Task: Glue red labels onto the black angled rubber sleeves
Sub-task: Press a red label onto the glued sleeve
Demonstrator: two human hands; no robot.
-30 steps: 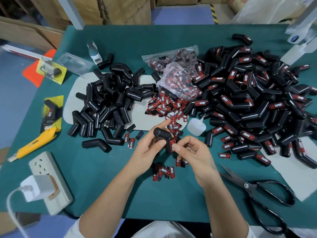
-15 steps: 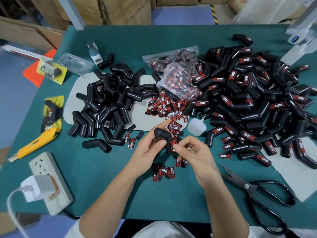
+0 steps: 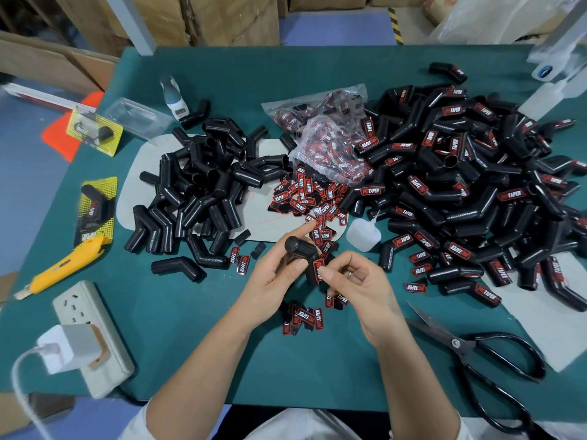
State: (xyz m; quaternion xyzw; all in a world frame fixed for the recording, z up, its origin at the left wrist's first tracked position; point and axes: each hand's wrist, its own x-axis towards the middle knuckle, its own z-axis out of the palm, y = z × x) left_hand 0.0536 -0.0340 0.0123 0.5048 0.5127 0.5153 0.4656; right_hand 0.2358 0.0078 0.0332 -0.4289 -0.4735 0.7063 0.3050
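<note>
My left hand (image 3: 273, 281) grips a black angled rubber sleeve (image 3: 300, 249) above the green table, index finger stretched out. A red label (image 3: 317, 269) lies on the sleeve's lower arm, and my right hand (image 3: 355, 281) presses it with the thumb, fingers curled. Loose red labels lie under my hands (image 3: 303, 317) and in a heap (image 3: 305, 196) behind. Unlabelled sleeves (image 3: 203, 188) are piled at left; labelled sleeves (image 3: 470, 182) fill the right. A small glue bottle (image 3: 362, 235) lies just right of the held sleeve.
Black scissors (image 3: 476, 350) lie at the front right. A power strip with a charger (image 3: 92, 338) and a yellow utility knife (image 3: 66, 265) sit at the front left. A clear bag of labels (image 3: 327, 144) lies at centre back. Cardboard boxes stand behind the table.
My right thumb has shifted slightly on the label against the sleeve; both hands stay in the same place holding it.
</note>
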